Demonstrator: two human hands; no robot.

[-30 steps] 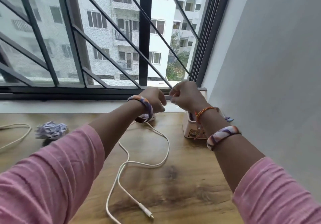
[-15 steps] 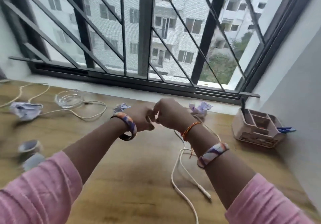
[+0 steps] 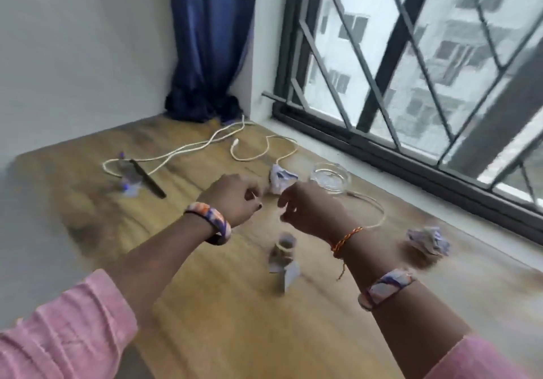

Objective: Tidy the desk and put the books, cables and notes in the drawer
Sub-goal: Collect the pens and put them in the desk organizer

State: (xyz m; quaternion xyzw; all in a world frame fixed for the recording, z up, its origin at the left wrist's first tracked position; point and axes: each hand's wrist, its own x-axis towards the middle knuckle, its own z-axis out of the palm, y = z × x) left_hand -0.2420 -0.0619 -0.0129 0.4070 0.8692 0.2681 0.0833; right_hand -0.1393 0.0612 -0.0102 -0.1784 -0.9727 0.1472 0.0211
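Clutter: glass dish (image 3: 330, 178) near the desk's (image 3: 205, 314) window edge, crumpled paper (image 3: 428, 243) beside it.
Cable (image 3: 188, 150): white, looping toward the far corner.
Hands: I see left hand (image 3: 235, 199) and right hand (image 3: 308, 208) curled close together; grip unclear.

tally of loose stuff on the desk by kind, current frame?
Crumpled paper balls: 2
Other paper scraps, blurred: 2
White cables, as far as I can separate them: 2
Glass dish: 1
Dark pen-like stick: 1
Total: 8
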